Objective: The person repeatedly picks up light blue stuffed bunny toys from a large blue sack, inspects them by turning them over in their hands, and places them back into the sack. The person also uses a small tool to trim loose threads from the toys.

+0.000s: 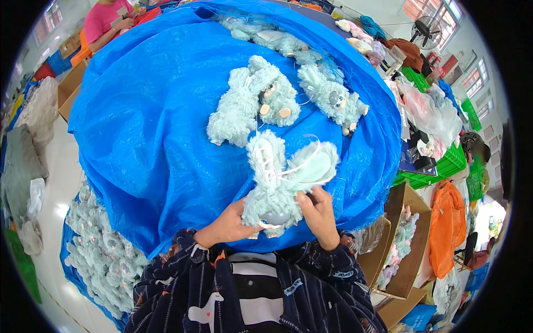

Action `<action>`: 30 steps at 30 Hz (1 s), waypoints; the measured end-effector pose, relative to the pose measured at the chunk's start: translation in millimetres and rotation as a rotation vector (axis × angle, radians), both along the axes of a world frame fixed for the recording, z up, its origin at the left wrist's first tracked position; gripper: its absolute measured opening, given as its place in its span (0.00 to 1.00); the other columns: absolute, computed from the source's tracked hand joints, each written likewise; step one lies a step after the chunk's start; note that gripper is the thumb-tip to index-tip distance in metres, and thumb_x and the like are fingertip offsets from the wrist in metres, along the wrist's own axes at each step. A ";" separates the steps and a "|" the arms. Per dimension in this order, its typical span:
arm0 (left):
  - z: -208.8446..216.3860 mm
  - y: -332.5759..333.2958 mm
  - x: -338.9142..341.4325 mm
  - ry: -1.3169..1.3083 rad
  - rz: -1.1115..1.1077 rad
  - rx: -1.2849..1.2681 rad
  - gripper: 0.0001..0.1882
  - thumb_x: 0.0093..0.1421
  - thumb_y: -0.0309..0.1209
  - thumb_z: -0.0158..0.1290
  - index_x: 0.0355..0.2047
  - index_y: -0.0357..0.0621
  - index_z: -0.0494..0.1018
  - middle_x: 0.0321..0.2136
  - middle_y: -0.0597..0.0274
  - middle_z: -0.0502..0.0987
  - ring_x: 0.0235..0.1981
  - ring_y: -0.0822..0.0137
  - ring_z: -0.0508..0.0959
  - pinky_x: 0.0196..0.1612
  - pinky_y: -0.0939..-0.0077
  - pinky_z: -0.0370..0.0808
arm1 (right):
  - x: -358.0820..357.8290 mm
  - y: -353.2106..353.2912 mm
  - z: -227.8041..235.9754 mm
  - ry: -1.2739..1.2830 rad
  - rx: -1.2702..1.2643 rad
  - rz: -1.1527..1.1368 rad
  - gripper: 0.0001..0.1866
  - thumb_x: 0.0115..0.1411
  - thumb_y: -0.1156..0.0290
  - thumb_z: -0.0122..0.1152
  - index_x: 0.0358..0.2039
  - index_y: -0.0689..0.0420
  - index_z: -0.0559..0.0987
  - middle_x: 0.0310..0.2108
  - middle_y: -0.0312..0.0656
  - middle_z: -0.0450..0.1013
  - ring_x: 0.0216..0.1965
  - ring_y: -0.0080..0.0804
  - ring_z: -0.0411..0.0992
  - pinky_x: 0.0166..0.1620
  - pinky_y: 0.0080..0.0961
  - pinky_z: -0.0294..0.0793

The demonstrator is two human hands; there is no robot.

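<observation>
Between my hands is a pale teal plush bunny doll [265,201], its long ears pointing away from me and its grey-capped face toward me. A thin white cord loops over its ears. My left hand [229,225] grips the doll's left side, low by the face. On the other side my right hand [318,213] has thumb and fingers closed on the fur below the right ear. Just beyond lie more plush dolls of the same kind: a pair [233,108] close together and another doll [337,100] on its back, face up.
Blue plastic sheeting [150,122] covers the work surface. More dolls [272,39] lie at its far edge. A large heap of teal dolls [102,250] sits at lower left. Cardboard boxes [413,238] and green crates [444,166] stand at right. A person in pink [102,22] is at far left.
</observation>
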State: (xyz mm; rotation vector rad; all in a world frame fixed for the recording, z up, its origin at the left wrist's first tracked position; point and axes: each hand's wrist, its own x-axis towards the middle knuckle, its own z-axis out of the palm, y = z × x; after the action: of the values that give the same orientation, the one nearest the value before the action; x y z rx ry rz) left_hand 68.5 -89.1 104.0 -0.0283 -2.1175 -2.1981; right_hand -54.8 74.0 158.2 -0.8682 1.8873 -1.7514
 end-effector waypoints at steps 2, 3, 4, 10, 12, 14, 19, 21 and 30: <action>-3.1 -2.3 0.8 -0.038 0.010 -0.049 0.26 0.46 0.30 0.57 0.46 0.38 0.64 0.45 0.52 0.67 0.46 0.61 0.68 0.48 0.69 0.64 | -1.3 -8.3 1.2 -0.047 0.013 -0.015 0.10 0.55 0.69 0.55 0.32 0.64 0.73 0.23 0.30 0.68 0.24 0.14 0.61 0.25 0.15 0.59; -5.3 -4.3 1.9 -0.068 0.016 -0.068 0.26 0.45 0.30 0.57 0.46 0.38 0.64 0.45 0.51 0.67 0.46 0.59 0.68 0.48 0.68 0.64 | -0.7 -11.7 0.8 -0.070 0.019 -0.023 0.10 0.55 0.68 0.55 0.31 0.64 0.74 0.22 0.29 0.67 0.23 0.13 0.60 0.24 0.14 0.57; -7.8 -5.4 2.5 -0.099 0.020 -0.087 0.27 0.44 0.31 0.57 0.46 0.38 0.65 0.45 0.49 0.67 0.46 0.57 0.68 0.48 0.68 0.64 | 0.9 -14.3 -3.4 -0.107 -0.042 -0.049 0.11 0.54 0.68 0.56 0.24 0.64 0.75 0.19 0.29 0.67 0.22 0.12 0.59 0.23 0.14 0.56; -16.9 -13.6 -1.7 0.009 0.009 -0.193 0.31 0.45 0.30 0.58 0.49 0.37 0.59 0.40 0.56 0.70 0.36 0.68 0.71 0.37 0.75 0.69 | 5.4 -21.0 -15.2 -0.589 -0.209 -0.083 0.08 0.53 0.71 0.58 0.23 0.63 0.75 0.22 0.31 0.70 0.23 0.13 0.62 0.25 0.13 0.60; -11.2 -11.6 -1.2 -0.059 0.031 -0.118 0.29 0.43 0.30 0.58 0.47 0.38 0.63 0.42 0.52 0.69 0.41 0.59 0.69 0.43 0.69 0.66 | 5.6 -20.4 -15.5 -0.558 -0.217 -0.061 0.08 0.53 0.72 0.57 0.28 0.64 0.75 0.26 0.33 0.71 0.27 0.14 0.65 0.29 0.13 0.62; -10.9 -10.8 -1.0 -0.075 0.048 -0.080 0.28 0.40 0.29 0.57 0.44 0.38 0.66 0.44 0.48 0.67 0.46 0.50 0.67 0.48 0.64 0.64 | 7.1 -22.5 -11.1 -0.477 -0.196 -0.035 0.10 0.53 0.72 0.57 0.34 0.65 0.75 0.31 0.36 0.72 0.31 0.16 0.67 0.34 0.14 0.65; -11.5 -9.6 -2.6 0.070 0.080 -0.179 0.27 0.41 0.29 0.57 0.44 0.39 0.66 0.43 0.49 0.67 0.46 0.51 0.66 0.49 0.64 0.63 | 4.2 -22.6 -5.3 -0.683 -0.158 0.091 0.17 0.54 0.73 0.54 0.43 0.66 0.70 0.39 0.41 0.71 0.39 0.24 0.69 0.42 0.21 0.67; -9.2 -8.6 -3.4 0.082 0.074 -0.192 0.27 0.41 0.29 0.57 0.44 0.38 0.66 0.43 0.49 0.67 0.46 0.51 0.66 0.49 0.64 0.63 | 4.9 -23.1 -3.8 -0.759 -0.196 0.106 0.18 0.53 0.73 0.53 0.45 0.66 0.69 0.41 0.42 0.70 0.41 0.26 0.69 0.43 0.22 0.68; -17.4 -5.1 -7.2 0.036 0.118 0.000 0.31 0.46 0.29 0.58 0.50 0.36 0.59 0.45 0.55 0.68 0.47 0.64 0.67 0.50 0.71 0.62 | 2.6 -18.1 -10.9 -0.447 -0.079 -0.017 0.16 0.56 0.71 0.51 0.43 0.65 0.69 0.38 0.43 0.70 0.38 0.27 0.69 0.40 0.23 0.68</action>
State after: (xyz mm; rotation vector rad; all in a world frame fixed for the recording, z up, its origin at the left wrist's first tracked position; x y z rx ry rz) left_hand 61.3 -94.2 86.6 0.0550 -2.0451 -2.1153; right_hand -52.2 55.9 147.2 -0.4350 1.5446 -1.8535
